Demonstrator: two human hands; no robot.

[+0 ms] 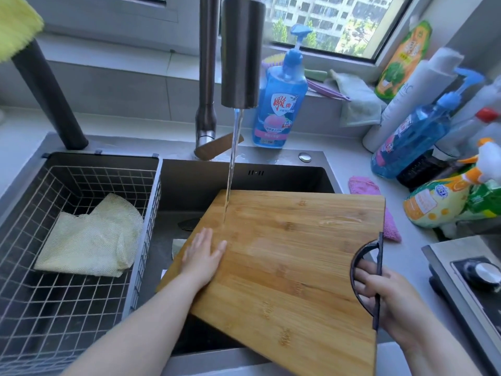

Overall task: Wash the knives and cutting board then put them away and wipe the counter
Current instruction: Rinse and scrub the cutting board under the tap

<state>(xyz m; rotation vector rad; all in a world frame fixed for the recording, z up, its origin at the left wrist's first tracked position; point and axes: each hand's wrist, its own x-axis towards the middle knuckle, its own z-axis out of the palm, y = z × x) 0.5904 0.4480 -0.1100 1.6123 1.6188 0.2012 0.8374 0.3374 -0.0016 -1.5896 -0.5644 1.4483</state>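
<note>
A wooden cutting board (292,256) is held tilted over the dark sink (271,175). Water runs from the faucet (242,52) onto the board's upper left part. My left hand (204,256) lies flat on the board's left side, fingers spread. My right hand (379,291) grips the board's black handle (360,256) at its right edge. Part of a dark knife blade (189,223) shows in the sink beside the board's left edge; the rest is hidden.
A wire basket (54,294) with a yellowish cloth (92,237) fills the sink's left part. A blue dish soap bottle (279,104) stands behind the sink. Pink cloth (363,185), several spray and soap bottles crowd the counter at right. A stove (474,280) is at far right.
</note>
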